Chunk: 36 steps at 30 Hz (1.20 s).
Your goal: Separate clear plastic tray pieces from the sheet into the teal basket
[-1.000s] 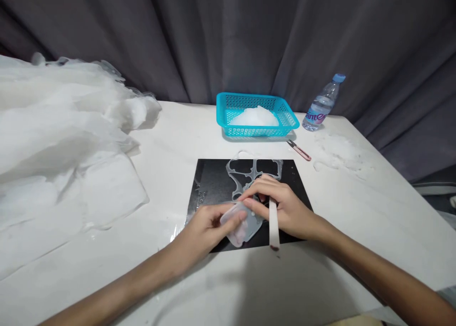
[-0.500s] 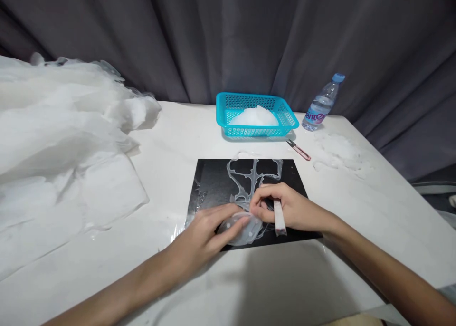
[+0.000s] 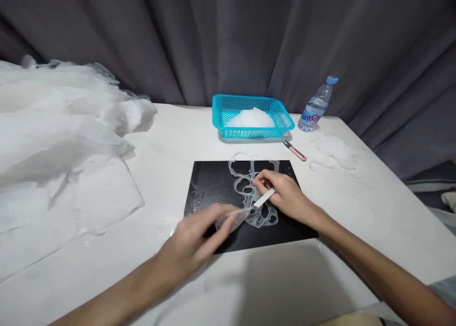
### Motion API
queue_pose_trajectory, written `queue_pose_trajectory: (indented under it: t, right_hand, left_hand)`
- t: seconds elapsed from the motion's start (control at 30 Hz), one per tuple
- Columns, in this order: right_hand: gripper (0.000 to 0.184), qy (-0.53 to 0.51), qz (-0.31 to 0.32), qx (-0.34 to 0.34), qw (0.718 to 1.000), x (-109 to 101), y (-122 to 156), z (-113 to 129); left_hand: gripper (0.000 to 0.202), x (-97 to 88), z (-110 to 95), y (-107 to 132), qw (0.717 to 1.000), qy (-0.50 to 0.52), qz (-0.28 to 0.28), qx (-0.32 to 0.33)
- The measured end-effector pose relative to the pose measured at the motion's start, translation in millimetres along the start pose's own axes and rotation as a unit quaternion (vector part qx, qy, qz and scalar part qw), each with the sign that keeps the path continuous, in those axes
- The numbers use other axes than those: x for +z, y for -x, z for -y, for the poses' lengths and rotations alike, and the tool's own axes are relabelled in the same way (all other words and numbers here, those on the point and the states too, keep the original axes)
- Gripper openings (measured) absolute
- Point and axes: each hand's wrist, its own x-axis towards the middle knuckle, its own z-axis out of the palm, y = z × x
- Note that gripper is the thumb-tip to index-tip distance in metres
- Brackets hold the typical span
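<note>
A black mat [image 3: 213, 183] lies on the white table in front of me. On it sits a clear plastic film frame with cut-out holes [image 3: 254, 193]. My left hand [image 3: 194, 240] pinches a clear oval film piece [image 3: 233, 219] at the mat's near edge, lifted a little off the frame. My right hand [image 3: 283, 195] rests on the frame and grips a small white-handled knife [image 3: 264, 198], its tip pointing left toward the oval piece.
A turquoise basket [image 3: 249, 105] holding a heap of clear pieces stands behind the mat. Beside it lie a pink-handled tool [image 3: 295, 151] and a water bottle [image 3: 315, 106]. Film scraps [image 3: 335, 150] lie at the right. A big pile of clear film sheets [image 3: 60, 140] fills the left.
My left hand has pulled the oval piece away from the frame, toward the left and near edge. My right hand turned the knife from pointing at me to pointing left.
</note>
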Motion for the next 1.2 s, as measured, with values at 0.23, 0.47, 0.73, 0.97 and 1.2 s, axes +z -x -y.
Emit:
queue_pose_trajectory:
  t: [0.23, 0.47, 0.73, 0.97, 1.2]
  right_hand:
    - [0.022, -0.096, 0.041, -0.06, 0.993, -13.3, 11.6, 12.8]
    - [0.013, -0.1, 0.127, -0.107, 0.981, -6.1, 15.8, 17.6]
    - [0.009, -0.079, 0.121, -0.109, 0.983, -1.6, 22.4, 24.1]
    - [0.014, 0.055, 0.024, -0.089, 0.994, 3.9, 11.5, 5.7]
    - [0.013, 0.122, -0.107, -0.036, 0.986, -35.1, 2.5, -20.0]
  left_hand:
    - [0.036, 5.1, 14.4, -16.4, 0.885, 0.363, 0.001, -0.292]
    - [0.035, 7.1, 8.3, -19.6, 0.884, 0.351, 0.029, -0.309]
    - [0.016, 3.3, 5.1, -9.7, 0.983, 0.076, 0.084, -0.144]
    - [0.034, 5.0, 5.1, 10.3, 0.952, -0.08, 0.072, 0.286]
    - [0.011, -1.1, 3.7, -5.5, 0.98, 0.133, 0.005, -0.15]
